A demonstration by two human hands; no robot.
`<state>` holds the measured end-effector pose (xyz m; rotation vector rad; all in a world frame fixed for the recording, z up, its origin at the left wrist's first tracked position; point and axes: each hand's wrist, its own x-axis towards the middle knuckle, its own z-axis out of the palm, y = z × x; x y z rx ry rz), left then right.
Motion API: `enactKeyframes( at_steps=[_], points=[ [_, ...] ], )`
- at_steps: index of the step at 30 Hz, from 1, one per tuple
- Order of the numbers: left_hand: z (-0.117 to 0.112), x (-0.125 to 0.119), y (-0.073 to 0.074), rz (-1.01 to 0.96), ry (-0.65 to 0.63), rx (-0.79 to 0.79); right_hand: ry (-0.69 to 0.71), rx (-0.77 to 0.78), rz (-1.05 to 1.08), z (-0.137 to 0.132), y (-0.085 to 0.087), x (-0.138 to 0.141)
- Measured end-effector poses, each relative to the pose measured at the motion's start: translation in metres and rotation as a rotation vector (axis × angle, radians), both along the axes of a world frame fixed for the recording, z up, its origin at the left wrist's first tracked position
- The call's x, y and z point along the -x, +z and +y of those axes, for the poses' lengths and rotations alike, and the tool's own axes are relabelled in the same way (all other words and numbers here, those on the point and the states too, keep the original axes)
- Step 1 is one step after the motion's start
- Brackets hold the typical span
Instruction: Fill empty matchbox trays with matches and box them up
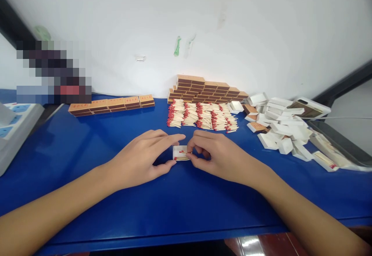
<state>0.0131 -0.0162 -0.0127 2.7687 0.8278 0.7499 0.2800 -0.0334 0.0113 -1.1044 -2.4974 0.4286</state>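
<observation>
Clock dial centered on small white tray (178, 148), 12 = wall side, 6 = person. Tray sits abt mid-table, open side up, a few loose matches (181, 158) lying along its 6 o'clock wall, red heads toward 9. L hand (171, 150) comes in from 7–8, thumb & fingers spread round tray's 9 o'clock end: thumb tip at near-L corner, index reaching past far rim; can't tell if it actually grips. R hand (195, 151), arm in from 4–5, has thumb & index pinched on a match or two (185, 153) over tray's 3 o'clock end, heads pointing to 9. Match piles (204, 118) in approx 5 clumps at 12–1, only a short blue gap from the hands; heads mostly at L ends. Right behind them, vs. wall (174, 7), a stepped stack of matchboxes (190, 81), highest at its L end. Row of matchboxes (114, 104) at 10, w/ blue strip btwn its R end & the piles. Heap of white trays (274, 128) at 2–3, jumbled, spilling toward R hand but well apart from it; a filled tray (325, 160) at its near-R edge, phone-like thing (309, 107) at its back. Power strip (21, 143) far out at 9–10, by table's L side. Most elbow room is toward 6: wide blue stretch from tray to near table edge (162, 236), plus open blue at 8–9 btwn L forearm & boxes.
</observation>
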Motion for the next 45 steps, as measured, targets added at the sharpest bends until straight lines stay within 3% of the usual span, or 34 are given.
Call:
enactKeyframes(
  at_steps=[9, 17, 32, 35, 39, 42, 45],
  points=[
    [0.0, 0.001, 0.0, 0.001, -0.012, 0.001, 0.018, -0.065, -0.044, -0.003, 0.0, 0.004],
    [0.0, 0.0, 0.0, -0.003, -0.008, 0.009, 0.014, -0.222, -0.166, -0.004, -0.007, 0.007],
    [0.0, 0.0, 0.0, 0.023, 0.009, 0.027, 0.047, -0.206, -0.066, -0.002, -0.01, 0.006],
    [0.001, 0.001, 0.001, 0.038, 0.021, 0.043, -0.044, -0.235, 0.001, 0.005, -0.001, -0.008],
    [0.003, 0.003, 0.001, 0.065, 0.042, 0.072, -0.295, -0.244, -0.052, 0.027, 0.014, -0.05],
    [0.004, 0.004, 0.001, 0.075, 0.061, 0.085, -0.408, -0.17, -0.124, 0.043, 0.019, -0.085],
    [0.003, 0.005, 0.002, 0.067, 0.065, 0.077, -0.413, -0.04, -0.133, 0.052, 0.017, -0.106]
  ],
)
